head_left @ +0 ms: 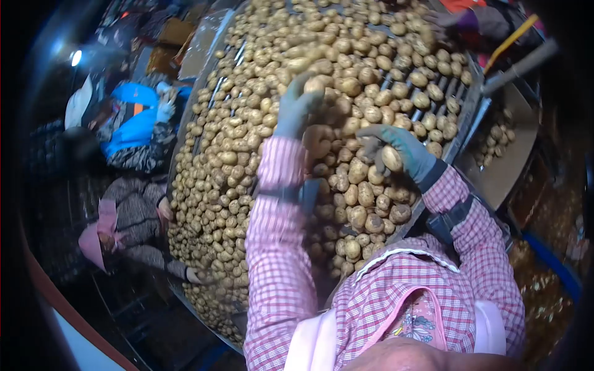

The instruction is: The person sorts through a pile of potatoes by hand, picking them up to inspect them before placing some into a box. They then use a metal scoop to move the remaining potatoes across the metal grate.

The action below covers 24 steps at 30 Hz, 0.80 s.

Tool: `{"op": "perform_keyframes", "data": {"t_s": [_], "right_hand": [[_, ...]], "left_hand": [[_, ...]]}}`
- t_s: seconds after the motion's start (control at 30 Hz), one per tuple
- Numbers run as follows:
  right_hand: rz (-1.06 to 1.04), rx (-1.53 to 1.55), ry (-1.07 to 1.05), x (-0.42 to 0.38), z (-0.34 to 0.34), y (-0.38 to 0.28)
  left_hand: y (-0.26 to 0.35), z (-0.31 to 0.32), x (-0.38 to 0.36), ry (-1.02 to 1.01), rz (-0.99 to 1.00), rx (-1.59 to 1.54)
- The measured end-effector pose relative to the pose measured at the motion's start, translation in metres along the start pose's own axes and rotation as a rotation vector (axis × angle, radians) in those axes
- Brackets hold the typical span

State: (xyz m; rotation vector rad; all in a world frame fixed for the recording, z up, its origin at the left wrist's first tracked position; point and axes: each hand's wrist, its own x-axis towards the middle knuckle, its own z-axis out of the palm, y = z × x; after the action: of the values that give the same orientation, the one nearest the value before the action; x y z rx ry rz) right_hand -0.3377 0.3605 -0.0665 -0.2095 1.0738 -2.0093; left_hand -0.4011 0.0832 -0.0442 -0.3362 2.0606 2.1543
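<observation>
The room [55, 204] is dark. At left a co-worker [133, 216] in pink headwear reaches to the edge of the potatoes [216, 185]. Mid-heap, the gloved left hand [297, 108] has thumb and fingers apart — whether it grips anything, I cannot tell. The right hand [405, 151] curls around one potato [391, 158]. Farther right, a grey bar [520, 67] slants near a box [513, 170].
</observation>
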Motion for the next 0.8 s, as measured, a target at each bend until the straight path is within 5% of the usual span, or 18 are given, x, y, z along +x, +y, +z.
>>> {"op": "perform_keyframes", "data": {"t_s": [0.07,0.13,0.17,0.2,0.23,0.4,0.53,0.6,0.67,0.73,0.8], "right_hand": [[-0.034,0.244,-0.017,-0.006,0.009,-0.005],[0.255,0.253,0.023,-0.007,0.003,-0.005],[-0.017,0.112,0.108,-0.001,0.010,0.019],[0.129,0.116,-0.032,-0.014,-0.002,0.018],[0.058,0.031,-0.032,-0.021,-0.008,0.018],[-0.130,-0.094,0.486,-0.140,-0.044,-0.053],[-0.303,-0.904,0.792,-0.219,-0.171,-0.092],[-0.440,-0.807,0.879,-0.211,-0.169,-0.104],[-0.363,-0.676,0.705,-0.177,-0.145,-0.099],[-0.295,-0.557,0.608,-0.116,-0.094,-0.090],[-0.254,-0.549,0.546,-0.048,-0.052,-0.074]], "left_hand": [[0.019,0.035,-0.052,-0.150,-0.052,0.010],[-0.005,0.059,-0.089,-0.297,-0.001,0.333],[-0.017,0.071,-0.106,-0.338,0.083,0.465],[-0.021,0.078,-0.120,-0.322,0.266,0.547],[-0.019,0.081,-0.131,-0.340,0.209,0.439],[-0.036,0.022,-0.167,0.028,0.073,0.318],[-0.051,-0.043,-0.155,0.331,0.189,0.676],[-0.047,-0.035,-0.133,0.317,0.098,0.517],[-0.026,0.018,-0.120,0.241,0.019,0.322],[-0.066,0.028,-0.093,0.293,0.275,1.183],[-0.065,0.052,-0.104,0.176,0.433,0.982]]}}
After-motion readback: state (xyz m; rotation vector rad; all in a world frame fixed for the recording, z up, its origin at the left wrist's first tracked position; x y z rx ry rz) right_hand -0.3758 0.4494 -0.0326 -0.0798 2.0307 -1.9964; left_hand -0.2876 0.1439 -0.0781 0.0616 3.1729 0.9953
